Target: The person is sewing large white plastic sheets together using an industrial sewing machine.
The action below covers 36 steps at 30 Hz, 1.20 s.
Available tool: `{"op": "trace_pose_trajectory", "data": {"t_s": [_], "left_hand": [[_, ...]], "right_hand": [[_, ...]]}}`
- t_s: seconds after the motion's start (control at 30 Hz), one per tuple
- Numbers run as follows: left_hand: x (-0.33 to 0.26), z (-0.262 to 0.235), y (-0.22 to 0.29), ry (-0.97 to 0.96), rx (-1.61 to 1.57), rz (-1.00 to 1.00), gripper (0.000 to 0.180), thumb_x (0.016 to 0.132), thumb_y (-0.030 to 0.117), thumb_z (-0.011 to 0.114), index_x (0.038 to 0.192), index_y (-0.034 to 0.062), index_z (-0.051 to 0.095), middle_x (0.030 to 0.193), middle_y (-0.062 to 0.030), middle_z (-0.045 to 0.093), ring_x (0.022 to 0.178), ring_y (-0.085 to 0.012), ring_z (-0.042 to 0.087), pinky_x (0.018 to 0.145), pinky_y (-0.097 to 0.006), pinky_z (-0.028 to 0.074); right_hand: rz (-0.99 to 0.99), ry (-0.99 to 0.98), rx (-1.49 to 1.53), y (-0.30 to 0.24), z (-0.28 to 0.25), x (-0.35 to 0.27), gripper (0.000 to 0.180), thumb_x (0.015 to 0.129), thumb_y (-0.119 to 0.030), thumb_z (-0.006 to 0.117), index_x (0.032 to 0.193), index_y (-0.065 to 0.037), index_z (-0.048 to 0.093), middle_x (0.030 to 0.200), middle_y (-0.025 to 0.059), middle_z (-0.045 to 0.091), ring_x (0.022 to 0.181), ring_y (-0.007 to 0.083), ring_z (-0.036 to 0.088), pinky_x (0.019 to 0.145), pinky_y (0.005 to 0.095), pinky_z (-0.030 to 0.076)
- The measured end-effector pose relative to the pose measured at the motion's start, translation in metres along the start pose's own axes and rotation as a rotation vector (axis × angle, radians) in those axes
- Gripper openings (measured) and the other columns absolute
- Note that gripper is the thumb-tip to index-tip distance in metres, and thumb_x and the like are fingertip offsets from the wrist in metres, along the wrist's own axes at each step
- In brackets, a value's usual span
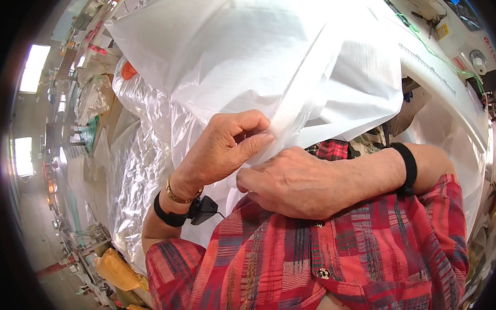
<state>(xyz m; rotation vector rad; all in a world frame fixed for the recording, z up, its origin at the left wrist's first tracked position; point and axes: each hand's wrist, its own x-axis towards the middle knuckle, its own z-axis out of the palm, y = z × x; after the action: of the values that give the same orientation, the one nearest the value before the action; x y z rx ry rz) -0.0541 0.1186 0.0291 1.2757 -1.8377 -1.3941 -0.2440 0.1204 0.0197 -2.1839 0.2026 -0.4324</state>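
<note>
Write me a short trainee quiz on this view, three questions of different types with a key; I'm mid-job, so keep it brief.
1. True or false: the left hand has its grip well away from the translucent white plastic sheet.

2. Where is the narrow gold-coloured metal band worn?
A) Right wrist
B) Left wrist
C) Right forefinger

3. Fill in the blank: the bulging yellow-orange bundle lies toward the lower ____ of the picture.

Key:
1. False; its thumb and forefinger are right at the sheet.
2. B
3. left
</note>
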Motion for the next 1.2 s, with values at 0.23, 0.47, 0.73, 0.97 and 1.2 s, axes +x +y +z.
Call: {"op": "trace_pose_trajectory", "data": {"t_s": [0.23, 0.47, 0.73, 0.97, 1.2], "left_hand": [[-0.003, -0.001, 0.004, 0.000, -0.076, -0.086, 0.012, 0.093, 0.009, 0.062, 0.094, -0.0026, 0.065, 0.073, 0.0026, 0.058, 0.067, -0.0020, 0.048, 0.058, -0.021, 0.041], [-0.004, -0.002, -0.006, 0.006, -0.020, -0.053, 0.015, 0.095, 0.011, 0.062, 0.096, -0.0033, 0.067, 0.074, 0.0022, 0.060, 0.067, -0.0025, 0.047, 0.057, -0.021, 0.040], [-0.004, -0.001, 0.001, 0.024, -0.221, -0.169, 0.012, 0.094, 0.010, 0.065, 0.094, -0.0023, 0.065, 0.078, 0.0032, 0.063, 0.072, -0.0010, 0.053, 0.062, -0.019, 0.043], [-0.008, -0.017, -0.019, 0.154, -0.197, -0.119, 0.010, 0.095, 0.009, 0.063, 0.093, 0.0000, 0.061, 0.076, 0.0047, 0.061, 0.070, 0.0005, 0.052, 0.062, -0.017, 0.043], [-0.002, -0.058, -0.023, 0.383, 0.006, -0.006, 0.012, 0.095, 0.012, 0.065, 0.089, 0.0035, 0.060, 0.069, 0.0082, 0.054, 0.059, 0.0013, 0.043, 0.051, -0.016, 0.036]], "right_hand": [[0.051, -0.130, -0.080, 0.004, 0.003, 0.013, 0.024, 0.078, -0.006, 0.060, 0.097, 0.008, 0.053, 0.073, 0.0206, 0.064, 0.071, 0.0398, 0.067, 0.060, 0.0468, 0.050], [-0.027, -0.167, -0.194, 0.002, 0.007, 0.015, 0.027, 0.078, -0.004, 0.060, 0.101, 0.005, 0.049, 0.084, 0.0193, 0.061, 0.070, 0.0369, 0.067, 0.055, 0.0458, 0.051], [-0.154, -0.079, -0.206, 0.002, 0.009, 0.015, 0.029, 0.081, -0.006, 0.059, 0.106, 0.003, 0.049, 0.086, 0.0154, 0.061, 0.066, 0.0319, 0.066, 0.051, 0.0429, 0.050], [-0.078, 0.030, -0.428, 0.023, -0.025, -0.020, 0.019, 0.087, -0.015, 0.059, 0.097, -0.001, 0.052, 0.091, 0.0104, 0.058, 0.076, 0.0247, 0.063, 0.065, 0.0373, 0.052], [0.151, -0.016, -0.746, 0.065, -0.025, -0.061, 0.014, 0.087, -0.018, 0.059, 0.090, -0.005, 0.056, 0.085, 0.0064, 0.059, 0.087, 0.0198, 0.059, 0.080, 0.0362, 0.046]]}}
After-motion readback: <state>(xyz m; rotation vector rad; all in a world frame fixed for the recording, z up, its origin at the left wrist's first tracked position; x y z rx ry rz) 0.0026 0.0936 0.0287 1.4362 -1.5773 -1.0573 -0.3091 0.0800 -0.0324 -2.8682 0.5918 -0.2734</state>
